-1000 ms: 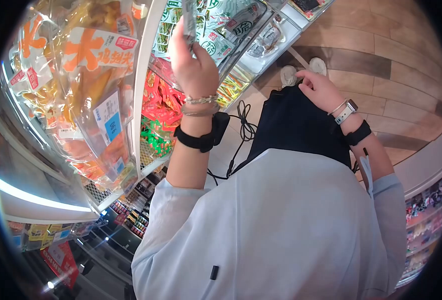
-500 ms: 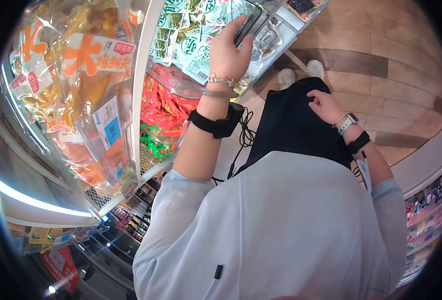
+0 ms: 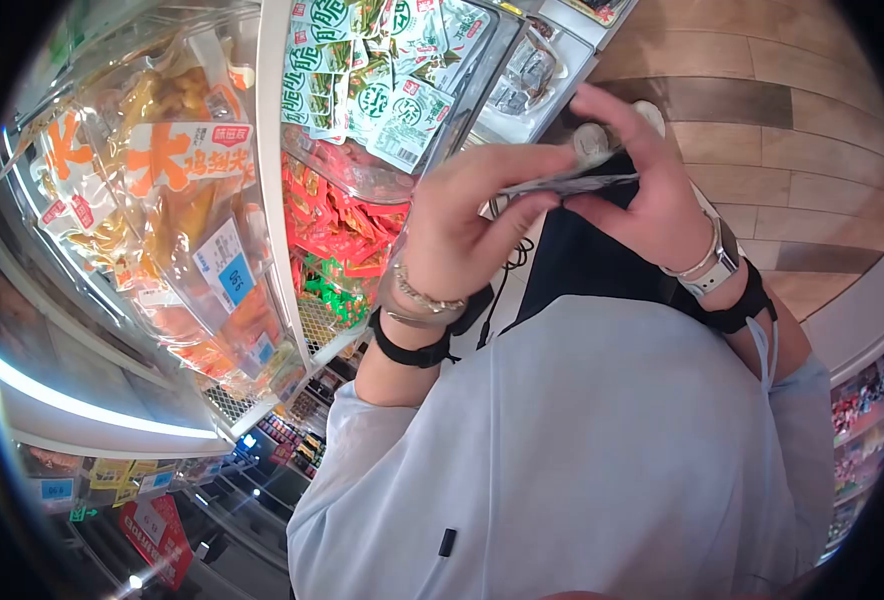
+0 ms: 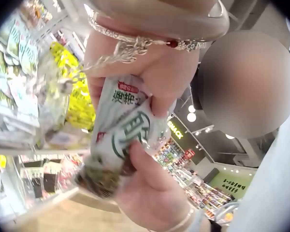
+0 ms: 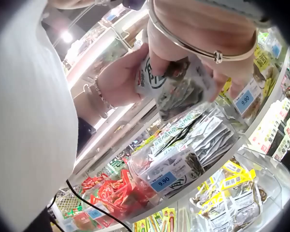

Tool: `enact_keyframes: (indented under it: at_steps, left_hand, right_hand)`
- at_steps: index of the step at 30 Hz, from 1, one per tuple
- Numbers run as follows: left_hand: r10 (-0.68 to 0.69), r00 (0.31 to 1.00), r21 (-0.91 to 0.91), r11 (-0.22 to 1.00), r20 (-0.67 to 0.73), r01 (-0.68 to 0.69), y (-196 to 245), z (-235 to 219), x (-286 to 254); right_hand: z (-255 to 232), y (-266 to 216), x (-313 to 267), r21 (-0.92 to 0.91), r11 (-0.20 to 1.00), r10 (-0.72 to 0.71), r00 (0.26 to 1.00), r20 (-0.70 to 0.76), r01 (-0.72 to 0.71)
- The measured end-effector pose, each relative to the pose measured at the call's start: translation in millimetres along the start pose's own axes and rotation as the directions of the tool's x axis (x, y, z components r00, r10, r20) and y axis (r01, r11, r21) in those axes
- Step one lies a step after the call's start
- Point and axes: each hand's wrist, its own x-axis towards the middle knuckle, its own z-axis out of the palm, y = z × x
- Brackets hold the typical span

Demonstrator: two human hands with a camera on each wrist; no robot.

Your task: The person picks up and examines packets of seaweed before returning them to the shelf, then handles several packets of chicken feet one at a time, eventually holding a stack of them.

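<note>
Clear plastic bins (image 3: 462,90) on a white display rack (image 3: 274,180) stand just beyond the fingers, filling the space to the person's left. The largest goods hang furthest out from the fingers: transparent bags of yellow-orange snacks (image 3: 177,200) with big orange lettering and a blue price label. Closer in, a bin of green-and-white packets (image 3: 372,70) sits above one of red packets (image 3: 337,225), with green packets (image 3: 327,290) lower still. Below the hands, in the right wrist view, more bins carry grey-and-white pouches (image 5: 193,145) with blue 9.90 price tags (image 5: 163,182), and yellow packets (image 5: 229,186) beside them. Wooden floor planks (image 3: 782,130) lie past the fingertips.

The person wears a pale blue top (image 3: 582,440), and the dark front of their clothing (image 3: 592,260) hangs directly under the hands.

The left hand (image 3: 462,225), with a chain bracelet and black wrist strap, has its thumb and fingers pinched on one end of a small green-and-white snack packet (image 4: 123,140). The right hand (image 3: 652,200), wearing a bangle and a watch, clamps its thumb and fingers on the opposite end. The packet lies flat between the two sets of fingertips, edge-on from the head view (image 3: 562,185), held up in front of the chest, near the bin of matching packets.
</note>
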Motion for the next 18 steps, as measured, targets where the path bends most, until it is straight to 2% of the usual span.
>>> enact_keyframes:
  at_steps: [1, 2, 3, 4, 5, 6, 9, 11, 13, 15, 17, 18]
  left_hand:
    - [0.044, 0.999, -0.109, 0.993, 0.019, -0.041, -1, 9, 0]
    - [0.043, 0.999, -0.110, 0.993, 0.022, -0.041, 0, 20, 1]
    - [-0.076, 0.991, -0.335, 0.942, -0.108, 0.035, 1, 33, 2]
    - [-0.219, 0.954, -0.551, 0.831, -0.204, 0.073, 2, 40, 3]
    - [-0.220, 0.955, -0.557, 0.827, -0.200, 0.074, 0, 43, 5]
    - [-0.275, 0.949, -0.601, 0.789, -0.154, 0.131, -2, 46, 9]
    - [-0.354, 0.932, -0.648, 0.727, -0.072, 0.226, -10, 54, 14]
    - [-0.416, 0.909, -0.636, 0.703, -0.008, 0.317, -15, 57, 11]
    - [-0.438, 0.899, -0.610, 0.714, -0.005, 0.344, -19, 59, 7]
    - [-0.552, 0.834, -0.793, 0.504, 0.010, 0.343, -23, 59, 7]
    - [-0.579, 0.815, -0.769, 0.519, 0.005, 0.373, -30, 57, 6]
    - [-0.639, 0.769, -0.774, 0.488, -0.002, 0.403, -36, 55, 8]
  right_hand:
    - [3, 4, -1, 0.208, 0.974, 0.067, 0.989, 0.130, -0.094]
    - [5, 7, -3, 0.392, 0.896, 0.105, 0.957, 0.269, -0.208]
    - [8, 7, -7, 0.392, 0.895, 0.108, 0.957, 0.268, -0.211]
    - [11, 6, -12, 0.490, 0.811, 0.211, 0.942, 0.262, -0.318]
    - [12, 5, -15, 0.578, 0.706, 0.311, 0.912, 0.267, -0.410]
    - [12, 4, -15, 0.618, 0.661, 0.337, 0.904, 0.262, -0.426]
    - [13, 11, -22, 0.643, 0.632, 0.417, 0.889, 0.186, -0.432]
    - [8, 15, -21, 0.581, 0.678, 0.424, 0.885, 0.191, -0.450]
    - [3, 16, -15, 0.570, 0.706, 0.441, 0.891, 0.109, -0.419]
    - [-3, 21, -9, 0.616, 0.659, 0.456, 0.881, 0.129, -0.432]
    - [-11, 29, -5, 0.545, 0.669, 0.526, 0.840, 0.134, -0.505]
    - [-10, 33, -6, 0.619, 0.644, 0.539, 0.841, 0.051, -0.450]
